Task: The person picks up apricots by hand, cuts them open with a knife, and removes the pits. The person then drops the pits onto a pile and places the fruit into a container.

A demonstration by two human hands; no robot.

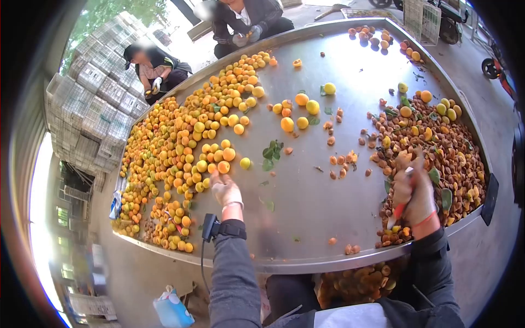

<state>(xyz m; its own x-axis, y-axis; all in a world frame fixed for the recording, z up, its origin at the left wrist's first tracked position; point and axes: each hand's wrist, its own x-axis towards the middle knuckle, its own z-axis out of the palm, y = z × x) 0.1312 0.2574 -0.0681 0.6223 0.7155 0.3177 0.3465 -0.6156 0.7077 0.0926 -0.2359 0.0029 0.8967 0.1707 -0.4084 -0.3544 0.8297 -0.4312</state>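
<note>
My left hand (226,191) reaches to the right edge of a big spread of apricots (180,131), fingers stretched out by an orange apricot (223,167). Whether it touches the fruit is hard to tell. Over a heap of brown pits (448,164) on the right, my right hand (414,191) is closed round a small tool with a red part (400,210); motion blur hides its exact kind. Between the hands lie a yellow-green apricot (245,163), loose leaves (270,154) and scattered pits (342,160).
A raised rim edges the metal table (317,202). Two people, one a crouching person (156,71), are beyond the far side. Stacked crates (90,104) stand at left. A blue bag (173,309) is below the near edge, and a bin of fruit (358,284) sits by my legs.
</note>
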